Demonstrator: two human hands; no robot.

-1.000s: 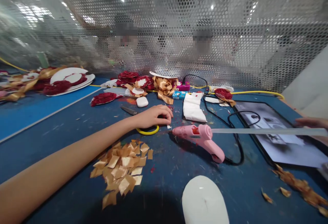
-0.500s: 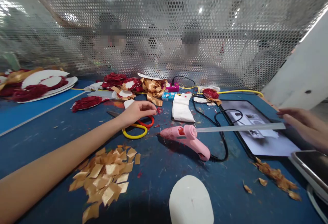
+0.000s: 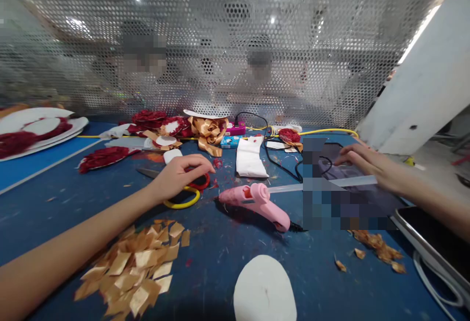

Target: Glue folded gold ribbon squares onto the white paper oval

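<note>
My left hand [image 3: 185, 171] rests palm down over the scissors [image 3: 182, 205], whose yellow and red handles show beside it; its fingers are loosely bent and appear to grip nothing. Over the tablet [image 3: 332, 150] at the right, my right hand [image 3: 362, 162] reaches in with fingers stretched out, holding nothing visible; blurred blocks hide much of the screen. Between the hands lies a pink glue gun [image 3: 257, 201], with a long clear glue stick [image 3: 288, 189] poking out of its back end. A white oval piece [image 3: 265, 289] lies at the front.
Gold fabric squares [image 3: 137, 267] are heaped at the front left. Dark red petal pieces [image 3: 106, 158], a gold ribbon bundle [image 3: 209, 132] and a folded white tissue [image 3: 250, 157] lie farther back. A phone-like device [image 3: 436, 238] sits at right. Perforated metal sheeting [image 3: 220, 32] stands behind.
My right hand has moved forward and inward over the tablet. The left hand stays by the scissors, a little lower. The whole view has shifted slightly to the right.
</note>
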